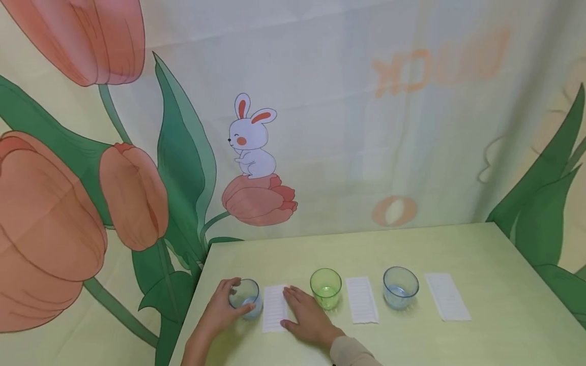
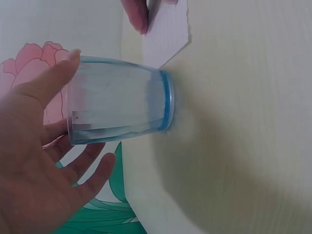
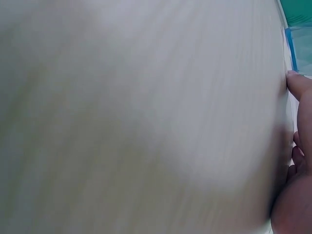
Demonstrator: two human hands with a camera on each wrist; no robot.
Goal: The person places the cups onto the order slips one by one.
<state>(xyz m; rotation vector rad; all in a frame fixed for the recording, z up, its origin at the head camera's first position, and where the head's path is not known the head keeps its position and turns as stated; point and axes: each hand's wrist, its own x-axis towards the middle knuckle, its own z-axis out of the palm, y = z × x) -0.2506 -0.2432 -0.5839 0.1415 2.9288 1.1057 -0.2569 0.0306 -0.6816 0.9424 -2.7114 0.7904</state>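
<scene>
At the table's left, a clear blue glass cup [image 1: 253, 299] stands upright. My left hand [image 1: 218, 309] holds it near the rim, thumb on the near side and fingers round the far side. The left wrist view shows this cup [image 2: 117, 102] sideways, with the left hand [image 2: 39, 156] spread about its mouth. Just right of it lies a white, ribbed paper strip [image 1: 273, 307]. My right hand [image 1: 310, 316] rests with fingers extended on the strip's right edge. Only part of the right hand [image 3: 297, 190] shows in the right wrist view.
Farther right stand a green glass cup [image 1: 326, 290], a second white paper strip [image 1: 361, 300], another blue glass cup [image 1: 400, 288] and a third strip [image 1: 447, 297], all in a row. A curtain [image 1: 329, 127] printed with tulips and a rabbit hangs behind the table [image 1: 503, 295].
</scene>
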